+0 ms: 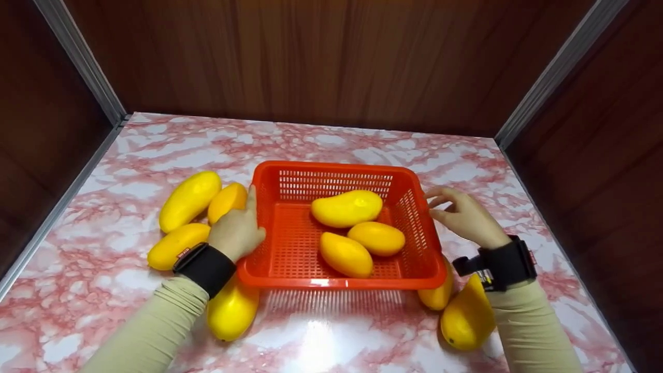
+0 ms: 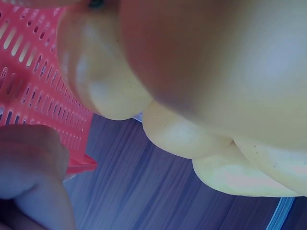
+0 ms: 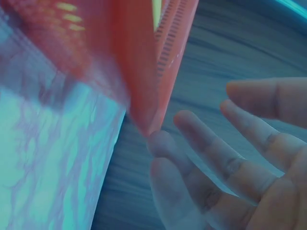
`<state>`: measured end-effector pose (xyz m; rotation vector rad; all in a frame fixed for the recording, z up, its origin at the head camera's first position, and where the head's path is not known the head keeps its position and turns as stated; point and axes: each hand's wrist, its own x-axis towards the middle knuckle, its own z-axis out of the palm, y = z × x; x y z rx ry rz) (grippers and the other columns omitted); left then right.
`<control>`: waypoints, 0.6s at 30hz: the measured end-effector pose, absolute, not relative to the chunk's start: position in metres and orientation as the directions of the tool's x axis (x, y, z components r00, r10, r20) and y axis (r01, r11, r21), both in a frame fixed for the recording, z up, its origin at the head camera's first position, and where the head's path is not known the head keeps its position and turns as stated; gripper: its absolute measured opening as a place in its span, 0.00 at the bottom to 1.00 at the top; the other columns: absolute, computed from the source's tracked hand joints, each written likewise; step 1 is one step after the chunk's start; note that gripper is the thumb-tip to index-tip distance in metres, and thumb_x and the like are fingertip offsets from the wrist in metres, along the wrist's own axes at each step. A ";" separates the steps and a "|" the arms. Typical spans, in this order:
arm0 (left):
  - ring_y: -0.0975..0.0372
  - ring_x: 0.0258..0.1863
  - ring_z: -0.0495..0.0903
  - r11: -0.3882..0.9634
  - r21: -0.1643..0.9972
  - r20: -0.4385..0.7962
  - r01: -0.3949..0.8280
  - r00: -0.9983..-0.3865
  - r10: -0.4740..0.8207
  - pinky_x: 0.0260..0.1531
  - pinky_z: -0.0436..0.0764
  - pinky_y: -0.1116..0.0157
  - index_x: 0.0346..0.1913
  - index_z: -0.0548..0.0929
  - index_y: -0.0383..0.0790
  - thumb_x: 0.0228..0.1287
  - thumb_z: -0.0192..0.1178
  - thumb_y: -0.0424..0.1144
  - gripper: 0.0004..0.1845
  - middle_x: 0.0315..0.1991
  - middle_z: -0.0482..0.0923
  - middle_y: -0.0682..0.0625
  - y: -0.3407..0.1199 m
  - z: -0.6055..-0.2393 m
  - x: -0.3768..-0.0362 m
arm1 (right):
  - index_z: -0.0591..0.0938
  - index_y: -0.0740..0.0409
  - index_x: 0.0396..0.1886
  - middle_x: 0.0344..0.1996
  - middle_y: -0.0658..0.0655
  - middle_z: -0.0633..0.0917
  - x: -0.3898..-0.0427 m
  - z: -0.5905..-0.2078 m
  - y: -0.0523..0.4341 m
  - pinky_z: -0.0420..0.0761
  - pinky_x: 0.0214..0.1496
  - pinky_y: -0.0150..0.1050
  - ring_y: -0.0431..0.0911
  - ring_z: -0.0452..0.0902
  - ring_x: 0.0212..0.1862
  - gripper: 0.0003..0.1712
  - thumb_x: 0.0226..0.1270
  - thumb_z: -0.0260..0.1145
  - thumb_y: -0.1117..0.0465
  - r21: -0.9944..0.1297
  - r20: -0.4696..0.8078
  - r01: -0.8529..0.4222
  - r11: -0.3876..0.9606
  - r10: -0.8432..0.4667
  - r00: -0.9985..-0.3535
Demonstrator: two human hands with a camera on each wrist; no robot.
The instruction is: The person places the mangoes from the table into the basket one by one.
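Note:
An orange-red plastic basket (image 1: 342, 283) with slotted walls stands in the middle, three mangoes inside: a larger one (image 1: 347, 209) and two smaller ones (image 1: 376, 239) (image 1: 346, 255). My left hand (image 1: 235, 233) holds its left rim, the thumb over the edge and the index finger pointing forward along it. In the left wrist view the hand's bent fingers (image 2: 29, 163) lie close to the basket wall. At the right rim, my right hand (image 1: 463, 215) has its fingers spread and loosely bent, fingertips right by the edge. The right wrist view shows its fingers (image 3: 206, 143) apart.
Several mangoes lie left of the basket, among them a long one (image 1: 190, 201), with another mango (image 1: 233, 312) below my left wrist. Two more mangoes (image 1: 467, 316) sit by my right wrist. Brown wood-grain panels (image 1: 331, 62) wall the pink-and-white marbled table (image 1: 321, 140) on three sides.

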<state>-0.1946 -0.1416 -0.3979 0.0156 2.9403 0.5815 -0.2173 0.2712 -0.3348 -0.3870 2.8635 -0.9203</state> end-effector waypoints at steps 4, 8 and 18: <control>0.55 0.16 0.73 0.924 0.383 -0.143 -0.021 -0.989 0.037 0.17 0.68 0.63 0.79 0.34 0.36 0.65 0.55 0.42 0.50 0.18 0.71 0.48 -0.142 -0.398 -0.194 | 0.76 0.63 0.61 0.52 0.70 0.82 -0.216 -0.340 0.280 0.80 0.45 0.46 0.59 0.83 0.45 0.21 0.70 0.59 0.63 -0.573 -0.043 -0.202 0.794 -0.275 -0.960; 0.55 0.17 0.74 0.925 0.380 -0.138 -0.020 -0.990 0.035 0.18 0.68 0.63 0.79 0.35 0.36 0.65 0.55 0.41 0.49 0.18 0.71 0.47 -0.142 -0.398 -0.194 | 0.75 0.65 0.63 0.52 0.72 0.82 -0.216 -0.348 0.287 0.80 0.40 0.41 0.57 0.82 0.43 0.23 0.68 0.59 0.65 -0.567 -0.078 -0.187 0.802 -0.279 -0.957; 0.54 0.17 0.74 0.929 0.370 -0.136 -0.015 -0.990 0.038 0.19 0.69 0.62 0.79 0.35 0.35 0.65 0.55 0.42 0.49 0.18 0.71 0.47 -0.141 -0.397 -0.195 | 0.72 0.67 0.66 0.55 0.73 0.80 -0.213 -0.360 0.298 0.82 0.44 0.45 0.59 0.81 0.47 0.34 0.61 0.67 0.58 -0.535 -0.191 -0.120 0.836 -0.258 -0.947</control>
